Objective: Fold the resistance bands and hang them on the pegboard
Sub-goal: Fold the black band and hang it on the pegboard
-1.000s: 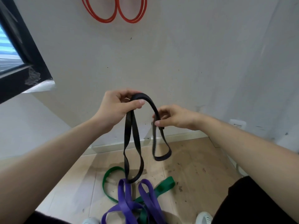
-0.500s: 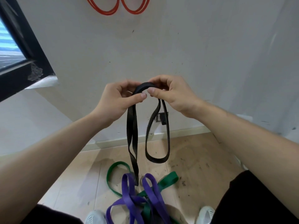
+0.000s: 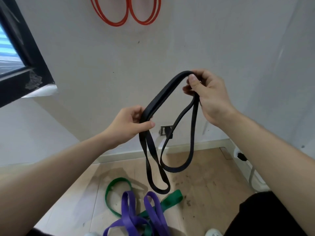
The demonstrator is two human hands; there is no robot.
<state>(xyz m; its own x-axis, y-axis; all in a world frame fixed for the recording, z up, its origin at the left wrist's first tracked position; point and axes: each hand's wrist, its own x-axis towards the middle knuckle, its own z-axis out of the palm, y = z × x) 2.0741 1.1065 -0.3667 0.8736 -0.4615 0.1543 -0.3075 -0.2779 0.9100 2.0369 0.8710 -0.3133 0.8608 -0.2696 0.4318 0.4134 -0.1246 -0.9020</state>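
A black resistance band [image 3: 163, 92] is held doubled in the air in front of the wall. My left hand [image 3: 129, 125] grips its lower part, and two strands hang down from it in a loop. My right hand [image 3: 206, 94] pinches the top bend higher up and to the right, with another loop hanging below it. A red band [image 3: 126, 16] hangs in two loops on the wall at the top. On the floor lie a purple band [image 3: 133, 217] and a green band [image 3: 170, 201], tangled together.
A black window frame [image 3: 25, 53] is at the left. A wall socket [image 3: 165, 130] sits low on the wall behind the black band. A cable and plug [image 3: 243, 159] lie at the right by the skirting. White shoes [image 3: 213, 233] show at the bottom.
My hands have moved apart: the right hand has risen to the right with the band's bend, the left has dropped lower. The doubled band now stretches between them.
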